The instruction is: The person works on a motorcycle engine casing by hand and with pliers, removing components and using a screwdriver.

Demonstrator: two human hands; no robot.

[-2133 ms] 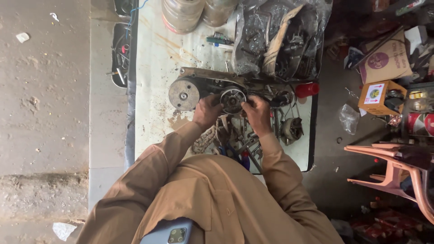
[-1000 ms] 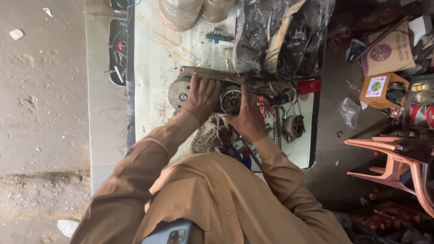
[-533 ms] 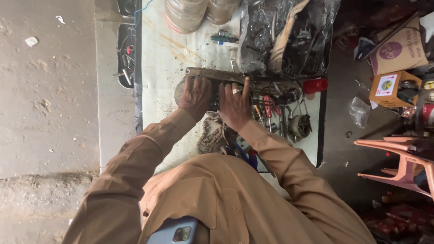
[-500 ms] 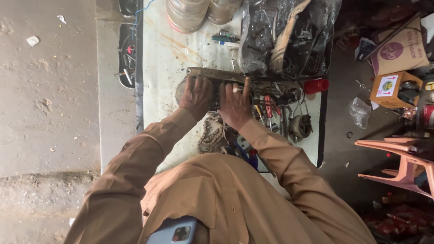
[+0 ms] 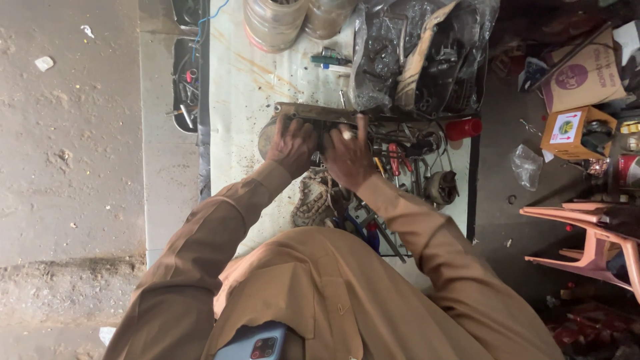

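A grimy metal machine part [image 5: 313, 113] with a round disc at its left end lies across the white workbench [image 5: 240, 87]. My left hand [image 5: 291, 143] covers the disc end, fingers curled over the part's long top bar. My right hand [image 5: 348, 155] presses on the middle of the part, one finger stretched up to the bar. Both sleeves are tan. What lies under the palms is hidden.
Screwdrivers and pliers [image 5: 393, 163] lie in a heap right of my hands, beside a small motor [image 5: 441, 188] and a red can [image 5: 463, 128]. Plastic jars [image 5: 273, 20] and a bag of parts [image 5: 413, 53] stand behind. Pink chair [image 5: 587, 233] and cartons [image 5: 577, 130] at right.
Both hands have slid up from the lower edge of the part onto its disc and top bar. The left hand now covers the disc that showed before.
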